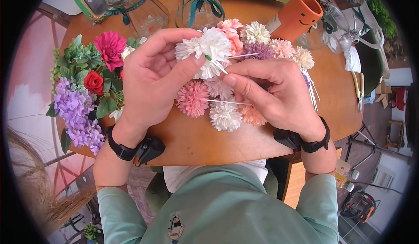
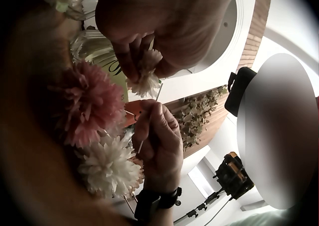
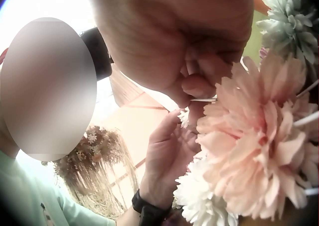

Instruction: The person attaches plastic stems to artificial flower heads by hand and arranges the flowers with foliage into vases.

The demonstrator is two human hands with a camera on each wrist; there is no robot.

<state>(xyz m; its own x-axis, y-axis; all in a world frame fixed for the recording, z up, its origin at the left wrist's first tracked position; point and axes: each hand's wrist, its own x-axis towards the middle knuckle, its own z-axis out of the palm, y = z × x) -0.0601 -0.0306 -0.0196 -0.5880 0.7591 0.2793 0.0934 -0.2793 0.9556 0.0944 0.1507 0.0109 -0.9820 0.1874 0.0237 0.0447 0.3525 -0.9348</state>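
My left hand (image 1: 150,80) holds a white artificial flower (image 1: 203,47) by its head, the thumb pressing near a small green piece at its base. A thin white stem (image 1: 217,65) points from that base toward my right hand (image 1: 277,93), whose thumb and forefinger pinch its end. In the left wrist view the white flower (image 2: 147,79) hangs among the left fingers, with the right hand (image 2: 162,136) on the stem below. Beneath both hands lie a pink pompom flower (image 1: 192,99), a white one (image 1: 225,116) and a peach one (image 1: 253,114), some on white stems.
Purple, red and magenta flowers with leaves (image 1: 74,104) lie at the left of the wooden table (image 1: 196,143). Glass vases with teal ribbons (image 1: 200,2) stand behind. An orange smiling vase (image 1: 301,15) and more pompom flowers (image 1: 257,32) sit beyond my hands; pliers (image 1: 358,89) lie right.
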